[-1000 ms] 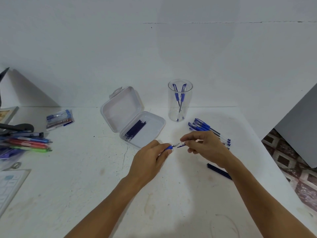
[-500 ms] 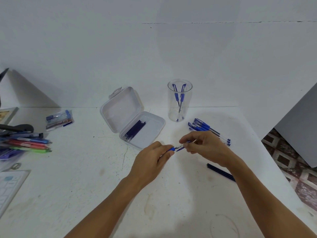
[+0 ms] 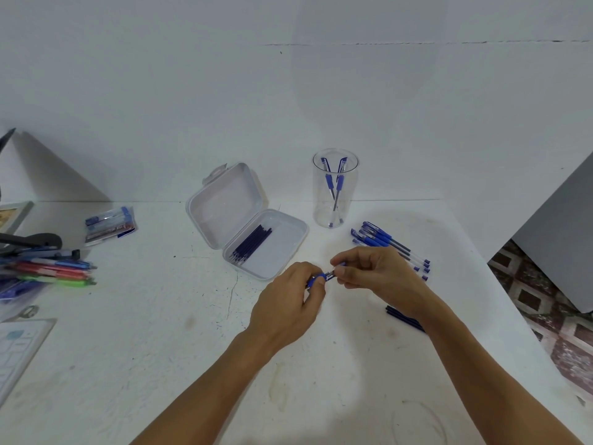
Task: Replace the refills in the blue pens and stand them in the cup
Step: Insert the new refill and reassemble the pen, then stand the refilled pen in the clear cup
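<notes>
My left hand (image 3: 290,300) grips the blue grip end of a pen (image 3: 317,279) over the middle of the table. My right hand (image 3: 375,276) pinches the pen's other part, and the two hands nearly touch. A clear cup (image 3: 335,187) stands behind them with two blue pens inside. Several blue pens (image 3: 385,240) lie in a bunch to the right of the cup. An open white case (image 3: 282,248) holds several dark refills (image 3: 252,244). More dark refills (image 3: 402,316) lie on the table, partly hidden under my right wrist.
At the left edge lie coloured pens (image 3: 54,273), a packet of pens (image 3: 109,221) and a keyboard corner (image 3: 19,345). The table's right edge (image 3: 500,300) drops to a tiled floor. A wall rises directly behind the cup.
My hands have drawn closer together, pushing the two pen parts into each other. The gap between them has closed. Nothing else on the table moved.
</notes>
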Motion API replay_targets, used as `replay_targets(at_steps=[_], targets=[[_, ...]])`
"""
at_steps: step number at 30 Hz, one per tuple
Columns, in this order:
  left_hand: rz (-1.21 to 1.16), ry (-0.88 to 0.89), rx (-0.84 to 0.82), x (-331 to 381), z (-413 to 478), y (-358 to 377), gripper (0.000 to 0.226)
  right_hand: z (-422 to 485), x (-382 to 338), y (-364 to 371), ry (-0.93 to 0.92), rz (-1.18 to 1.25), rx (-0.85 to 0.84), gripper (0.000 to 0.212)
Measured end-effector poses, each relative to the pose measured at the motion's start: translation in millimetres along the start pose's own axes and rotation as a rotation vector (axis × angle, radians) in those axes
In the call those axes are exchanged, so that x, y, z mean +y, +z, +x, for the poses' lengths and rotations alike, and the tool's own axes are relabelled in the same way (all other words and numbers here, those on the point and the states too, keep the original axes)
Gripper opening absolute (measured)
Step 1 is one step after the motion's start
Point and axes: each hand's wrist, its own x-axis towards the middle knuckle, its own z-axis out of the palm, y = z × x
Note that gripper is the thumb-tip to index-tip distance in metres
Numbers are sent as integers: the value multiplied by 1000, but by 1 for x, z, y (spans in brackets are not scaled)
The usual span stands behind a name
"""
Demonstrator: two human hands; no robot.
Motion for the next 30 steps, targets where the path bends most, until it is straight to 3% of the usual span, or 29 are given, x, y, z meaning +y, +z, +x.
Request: replay_targets(at_steps=[11, 17, 23, 30], targets=[[-20, 57, -19, -1, 12, 1, 29, -3, -2, 4, -10, -18, 19, 14], [-136, 17, 37, 8, 28, 3, 30, 0, -8, 6, -38, 201, 80, 18], [-104, 71, 101, 14, 58, -16, 42, 10, -27, 1, -148, 160, 361, 21], [-93, 173, 244, 14, 110, -46, 32, 36, -70, -34, -386, -27, 715, 26]])
